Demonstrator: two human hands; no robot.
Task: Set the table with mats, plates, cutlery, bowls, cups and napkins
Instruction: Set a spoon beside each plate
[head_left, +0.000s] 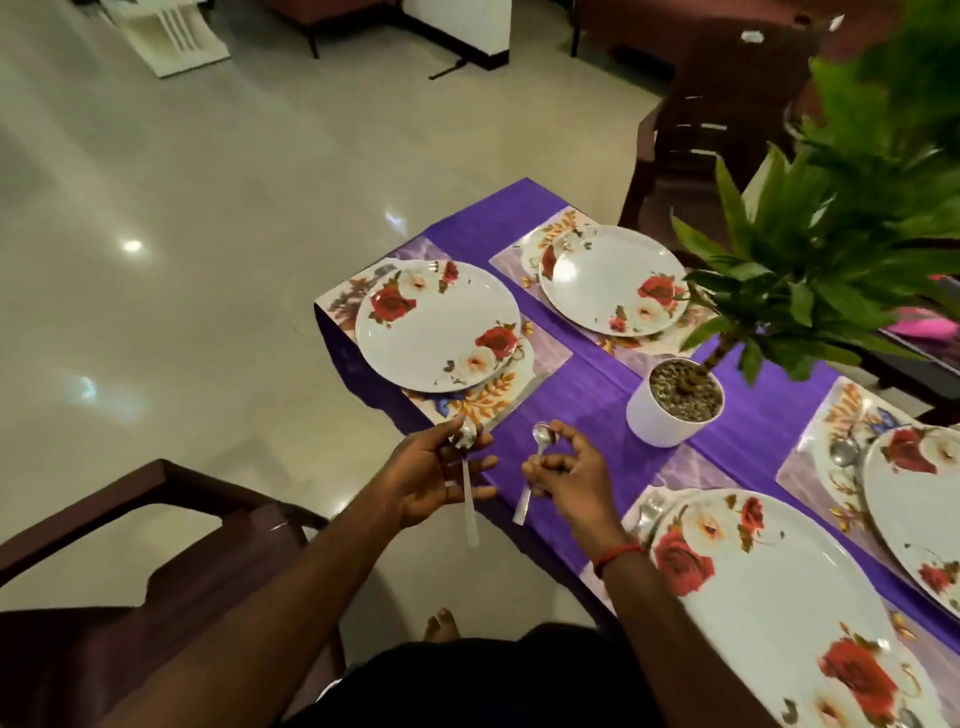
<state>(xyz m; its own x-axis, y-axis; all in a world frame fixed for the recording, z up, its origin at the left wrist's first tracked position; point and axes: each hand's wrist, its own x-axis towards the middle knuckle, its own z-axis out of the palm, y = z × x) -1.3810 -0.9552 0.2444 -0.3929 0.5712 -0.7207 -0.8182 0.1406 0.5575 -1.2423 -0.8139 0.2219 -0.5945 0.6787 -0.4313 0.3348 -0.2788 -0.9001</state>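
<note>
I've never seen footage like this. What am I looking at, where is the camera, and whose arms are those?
There is no machine here. The single picture comes from a wide-angle camera worn on a person's head, looking down at their own arms. The left hand holds one spoon, and the right hand pinches a second spoon. Beyond them is a table with a purple cloth, flowered plates on mats, and a potted plant.
</note>
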